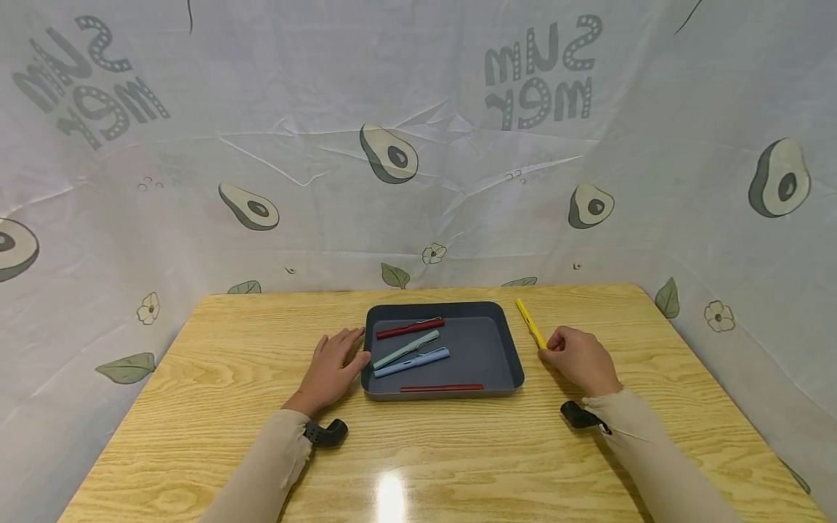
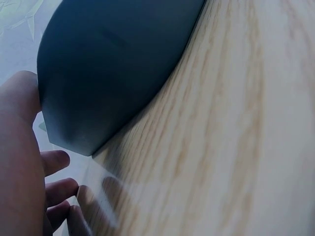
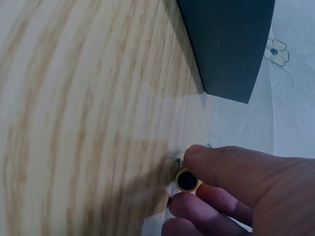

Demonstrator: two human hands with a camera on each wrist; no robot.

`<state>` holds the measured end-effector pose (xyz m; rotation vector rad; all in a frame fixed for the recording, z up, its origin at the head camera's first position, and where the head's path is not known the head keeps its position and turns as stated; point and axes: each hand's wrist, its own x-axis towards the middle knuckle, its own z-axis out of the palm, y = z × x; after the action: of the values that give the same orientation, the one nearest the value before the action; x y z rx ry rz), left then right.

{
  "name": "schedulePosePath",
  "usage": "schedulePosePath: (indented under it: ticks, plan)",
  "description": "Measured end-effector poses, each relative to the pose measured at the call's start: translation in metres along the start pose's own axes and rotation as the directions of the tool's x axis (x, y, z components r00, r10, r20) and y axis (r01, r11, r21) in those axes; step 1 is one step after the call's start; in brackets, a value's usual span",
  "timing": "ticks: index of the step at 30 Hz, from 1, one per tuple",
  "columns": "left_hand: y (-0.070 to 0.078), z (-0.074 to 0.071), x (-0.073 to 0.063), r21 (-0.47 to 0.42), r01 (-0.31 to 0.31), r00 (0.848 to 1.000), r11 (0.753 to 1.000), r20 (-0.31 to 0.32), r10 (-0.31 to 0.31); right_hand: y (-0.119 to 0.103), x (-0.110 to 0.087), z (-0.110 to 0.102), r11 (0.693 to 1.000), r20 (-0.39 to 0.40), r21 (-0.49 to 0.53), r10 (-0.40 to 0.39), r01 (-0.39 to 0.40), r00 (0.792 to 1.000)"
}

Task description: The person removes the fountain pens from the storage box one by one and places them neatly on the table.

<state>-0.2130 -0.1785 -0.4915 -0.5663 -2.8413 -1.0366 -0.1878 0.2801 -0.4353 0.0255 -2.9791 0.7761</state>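
Note:
A dark grey tray (image 1: 474,356) sits on the table, its left wall beside my left hand (image 1: 335,370). That hand's thumb touches the rim, and its other fingers extend loosely past the tray's far left corner. Right of the tray, my right hand (image 1: 580,357) pinches the near end of a yellow pen (image 1: 531,323) between thumb and fingers. The pen's round dark end (image 3: 187,181) shows in the right wrist view. Inside the tray lie a dark red pen (image 1: 410,329), a pale green pen (image 1: 405,350), a light blue pen (image 1: 412,362) and a thin red pen (image 1: 441,388) along the near wall.
The wooden table (image 1: 451,457) ends at the back against a white curtain (image 1: 314,167) printed with avocados, which also hangs at both sides. Black wrist straps with small devices (image 1: 330,434) sit on both forearms.

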Motion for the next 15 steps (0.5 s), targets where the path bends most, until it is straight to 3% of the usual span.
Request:
schedulePosePath:
  ticks: [15]
  plan:
    - [0.003, -0.005, 0.001, -0.004, 0.004, 1.0, 1.0, 0.014, -0.004, -0.002, 0.013, -0.022, 0.997, 0.017, 0.078, 0.001, -0.002, 1.0]
